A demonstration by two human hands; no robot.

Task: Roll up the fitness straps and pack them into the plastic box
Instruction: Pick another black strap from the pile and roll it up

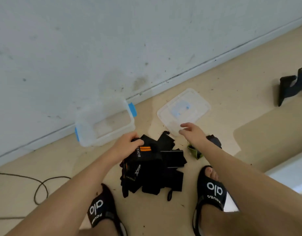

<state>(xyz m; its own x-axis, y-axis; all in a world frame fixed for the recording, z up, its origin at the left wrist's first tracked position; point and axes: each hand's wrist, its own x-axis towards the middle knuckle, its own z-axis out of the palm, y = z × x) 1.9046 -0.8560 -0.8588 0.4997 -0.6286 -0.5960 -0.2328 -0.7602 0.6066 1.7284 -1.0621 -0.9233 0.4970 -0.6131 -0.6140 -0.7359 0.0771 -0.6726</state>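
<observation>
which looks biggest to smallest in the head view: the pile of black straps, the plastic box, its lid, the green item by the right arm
1. Pile of black straps, the widest spread.
2. and 3. Plastic box and lid look about alike; not ranked.
4. Green item, clearly smallest, partly hidden by the right arm.

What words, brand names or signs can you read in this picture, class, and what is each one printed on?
"BOKE", cut off by the left hand: on the black strap with orange stripes.
"XTEP", probably, slanted and blurred: on a strap lower in the pile.
"alo": on the left slipper and the right slipper.
Smaller word under each "alo": too blurred to read.
Box and lid: no text visible.
</observation>
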